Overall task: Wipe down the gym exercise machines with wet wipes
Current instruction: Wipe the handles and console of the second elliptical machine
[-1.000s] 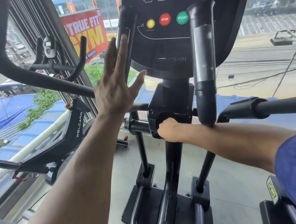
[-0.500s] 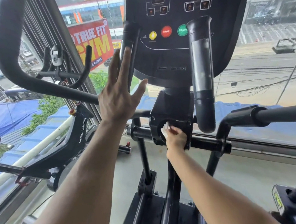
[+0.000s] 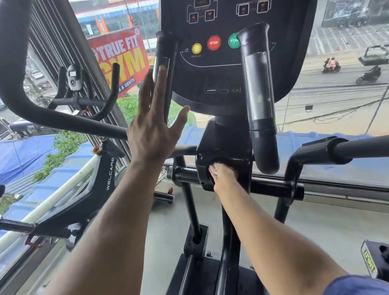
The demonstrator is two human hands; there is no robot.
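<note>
I stand at a black elliptical machine with its console (image 3: pixel 229 72) ahead. My right hand (image 3: pixel 224 176) reaches to the black pivot housing (image 3: pixel 221 140) under the console and holds a white wet wipe (image 3: pixel 211 169) against it; only a small edge of the wipe shows past the fingers. My left hand (image 3: pixel 153 130) is raised with straight, spread fingers just in front of the thin left upright bar (image 3: pixel 165 62), holding nothing.
A thick upright grip (image 3: pixel 258 93) stands right of my right hand. Curved swing handles run at the left (image 3: pixel 13 76) and right (image 3: pixel 367 147). A black spin bike (image 3: pixel 86 195) stands at the left by the window. The machine's base (image 3: pixel 202 287) lies below.
My right hand has shifted on the pivot housing and now covers most of the wipe. My left hand stays raised and open. The camera has tilted up slightly.
</note>
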